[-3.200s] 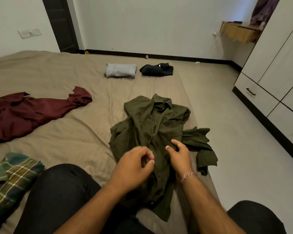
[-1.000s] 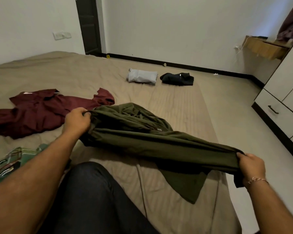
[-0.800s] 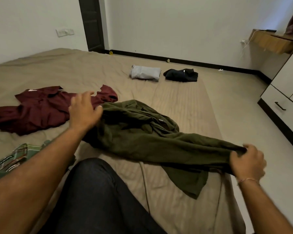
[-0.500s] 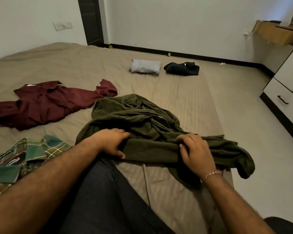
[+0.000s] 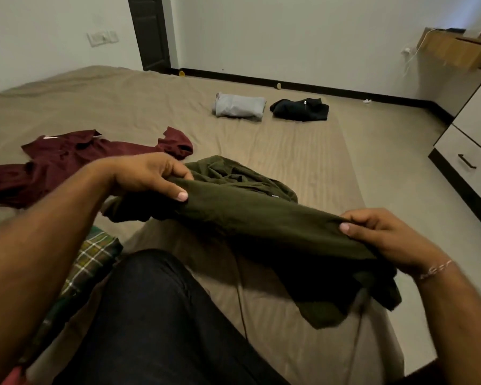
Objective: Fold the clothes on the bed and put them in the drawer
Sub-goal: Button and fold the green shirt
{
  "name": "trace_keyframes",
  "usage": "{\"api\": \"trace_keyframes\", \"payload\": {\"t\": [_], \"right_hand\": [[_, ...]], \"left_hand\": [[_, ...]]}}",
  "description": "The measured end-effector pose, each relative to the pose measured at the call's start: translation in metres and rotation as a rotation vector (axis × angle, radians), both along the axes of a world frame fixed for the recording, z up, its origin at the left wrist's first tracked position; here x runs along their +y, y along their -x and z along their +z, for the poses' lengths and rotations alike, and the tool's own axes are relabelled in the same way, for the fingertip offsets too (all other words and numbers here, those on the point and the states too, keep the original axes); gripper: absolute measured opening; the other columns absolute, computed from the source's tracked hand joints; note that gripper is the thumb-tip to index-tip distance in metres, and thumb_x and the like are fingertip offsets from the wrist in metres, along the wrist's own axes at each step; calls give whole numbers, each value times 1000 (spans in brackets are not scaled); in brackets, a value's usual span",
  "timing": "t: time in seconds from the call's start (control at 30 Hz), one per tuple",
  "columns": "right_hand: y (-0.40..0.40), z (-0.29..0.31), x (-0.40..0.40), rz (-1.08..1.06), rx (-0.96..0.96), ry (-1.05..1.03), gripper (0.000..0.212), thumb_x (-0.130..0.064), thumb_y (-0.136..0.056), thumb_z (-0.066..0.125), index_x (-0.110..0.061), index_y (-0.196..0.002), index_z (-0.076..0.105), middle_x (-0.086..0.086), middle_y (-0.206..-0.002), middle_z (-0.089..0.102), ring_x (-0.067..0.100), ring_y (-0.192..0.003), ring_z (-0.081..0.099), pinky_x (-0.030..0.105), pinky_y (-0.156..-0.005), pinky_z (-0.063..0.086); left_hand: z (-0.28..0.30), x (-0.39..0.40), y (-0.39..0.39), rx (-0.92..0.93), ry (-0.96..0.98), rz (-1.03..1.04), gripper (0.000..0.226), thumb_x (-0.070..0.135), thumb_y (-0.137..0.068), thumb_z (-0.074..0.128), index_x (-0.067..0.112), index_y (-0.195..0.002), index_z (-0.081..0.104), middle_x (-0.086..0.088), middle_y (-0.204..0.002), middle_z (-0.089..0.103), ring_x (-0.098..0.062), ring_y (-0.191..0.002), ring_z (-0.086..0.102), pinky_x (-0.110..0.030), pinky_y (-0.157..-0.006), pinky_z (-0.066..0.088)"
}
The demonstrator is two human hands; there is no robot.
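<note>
- The maroon shirt [image 5: 75, 159] is spread unfolded on the bed [image 5: 289, 151] at the far left; the plaid shirt [image 5: 89, 259] lies bunched at the near left, partly hidden behind the left forearm and knee.
- The left hand [image 5: 147, 173] is closed in a pinch on the upper edge of the olive shirt [image 5: 261, 218], with the thumb pressed on the near face of the cloth and the fingers curled over the top.
- The olive shirt is held stretched between both hands, raised above the bed in front of the knee. Its far portion is bunched on the bed, and one end droops below the right hand.
- The fabric is judged light, soft and limp: it sags between the grips and creases freely. No stiffness is to be relied on. Hold is best taken at seams or hem corners, where layers can be pinched together.
- The right hand [image 5: 386, 237] is closed on the opposite edge in a thumb-over-fingers pinch.
- The grey garment [image 5: 238, 105] and the black garment [image 5: 300, 109] lie folded side by side at the far end of the bed.
- The drawer [image 5: 467, 165] is seen shut at the right, well apart from the bed.
</note>
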State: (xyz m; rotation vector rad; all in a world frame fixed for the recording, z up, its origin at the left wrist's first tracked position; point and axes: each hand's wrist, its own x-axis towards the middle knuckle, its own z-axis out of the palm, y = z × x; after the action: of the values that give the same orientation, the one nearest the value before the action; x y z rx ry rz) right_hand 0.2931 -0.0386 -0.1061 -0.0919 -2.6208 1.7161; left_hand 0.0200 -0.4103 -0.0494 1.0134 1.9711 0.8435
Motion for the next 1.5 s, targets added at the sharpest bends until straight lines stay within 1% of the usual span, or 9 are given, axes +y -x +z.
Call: {"api": "trace_keyframes", "payload": {"t": [0.13, 0.23, 0.4, 0.53, 0.7, 0.97, 1.13, 1.33, 1.5], "right_hand": [[21, 7, 37, -182, -80, -110, 40, -31, -94, 61, 8, -93, 70, 18, -81, 66, 30, -73, 59, 35, -69, 52], [56, -17, 59, -512, -96, -607, 20, -31, -100, 65, -16, -92, 75, 13, -93, 74, 35, -89, 67, 41, -83, 55], [66, -45, 22, -653, 28, -986, 35, -36, -96, 63, -27, -130, 61, 0, -125, 60, 26, -119, 57, 49, -98, 49], [61, -63, -20, -460, 333, -859, 32, -37, -96, 63, -25, -125, 61, -4, -117, 60, 17, -108, 56, 42, -95, 50], [67, -71, -44, -234, 26, -683, 82, -58, -84, 73, -38, -153, 35, -8, -148, 52, 16, -130, 53, 44, -111, 45], [4, -70, -81, 487, -484, -585, 29, -59, -98, 58, -36, -113, 67, -14, -99, 69, 0, -89, 64, 28, -82, 53], [1, -101, -61, -48, -318, -745, 16, -49, -102, 53, -41, -111, 63, -13, -104, 66, 5, -89, 66, 30, -82, 58], [-4, -143, -35, -441, -260, -909, 91, -69, -81, 68, -34, -154, 27, 1, -151, 46, 26, -136, 47, 52, -111, 44], [-13, -138, -17, -683, -308, -631, 61, -49, -89, 73, -27, -141, 49, 5, -137, 57, 29, -126, 55, 53, -104, 49]], "left_hand": [[5, 22, 26, 274, 47, 144, 23, 25, -87, 80, 25, -109, 73, 2, -105, 75, -16, -97, 72, -37, -89, 57], [-24, 53, 41, 689, 93, 260, 19, 30, -89, 77, 39, -101, 65, 11, -102, 68, -8, -95, 65, -34, -90, 54], [-58, 79, 43, 742, -27, 308, 17, 28, -92, 73, 26, -108, 68, 6, -103, 68, -14, -98, 65, -34, -89, 53], [-64, 77, 49, 716, -50, 312, 4, 29, -98, 67, 27, -101, 68, 9, -97, 67, -8, -91, 63, -36, -89, 54], [-45, 64, 32, 722, -167, 199, 17, 15, -93, 69, 31, -90, 63, 12, -94, 66, -1, -89, 62, -33, -84, 55], [-81, -9, -63, 882, 68, -263, 26, 20, -79, 65, 38, -85, 47, 18, -95, 43, 1, -81, 45, -25, -67, 46], [-106, -26, -80, 801, 90, -221, 32, 35, -75, 66, 45, -105, 58, 21, -91, 53, -1, -86, 56, -24, -74, 49], [-115, -38, -87, 911, -51, -220, 26, 58, -89, 56, 38, -98, 70, 18, -97, 53, -4, -91, 56, -23, -79, 47], [-116, -49, -90, 832, -160, -104, 18, 33, -81, 53, 34, -95, 64, 16, -100, 56, -9, -95, 58, -27, -86, 47]]}}
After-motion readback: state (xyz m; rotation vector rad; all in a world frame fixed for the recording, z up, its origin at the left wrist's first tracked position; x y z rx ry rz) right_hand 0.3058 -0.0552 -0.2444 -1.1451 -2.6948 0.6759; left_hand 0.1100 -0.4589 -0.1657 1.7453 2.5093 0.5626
